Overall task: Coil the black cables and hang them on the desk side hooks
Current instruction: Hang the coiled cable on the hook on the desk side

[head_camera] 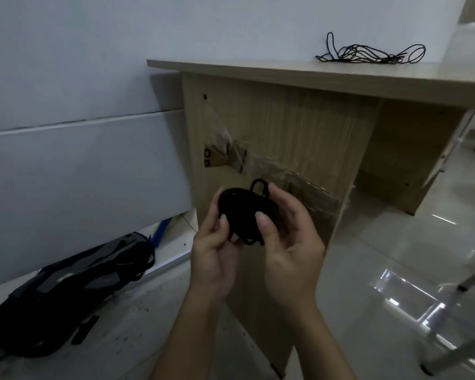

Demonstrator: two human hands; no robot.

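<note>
Coiled black cable (243, 205) is grasped by both grips at once. Left grip (217, 242) is curled round its left edge w/ thumb pressed on the front. Right grip (288, 237) is closed on its right side, thumb on the front & fingers wrapped over the top. Bundle is pinched from 2 sides, prob. so the turns are kept from springing apart. A small loop (259, 183) is seen sticking up by the right grip's fingertips (274, 189); it's judged to be meant as the hanging eye. Short ends (251, 241) are seen dangling below, between the grips.

Bundle is held up close to the side panel (285, 124) of the table (299, 75), which lies just behind the grips, i.e. near where it's to be hung. A cardboard hook (225, 157) is taped to the panel above the left grip, a bit to the left. A 2nd taped piece (313, 196) is seen just right of the right grip, partly hidden; its shape can't be told for sure.

A loose cable (368, 53) is spread uncoiled on the table top, well above & to the right of the grips, so approx. half the job is judged undone. A dark bag (74, 292) is laid on the floor (395, 256), down-left of the grips
</note>
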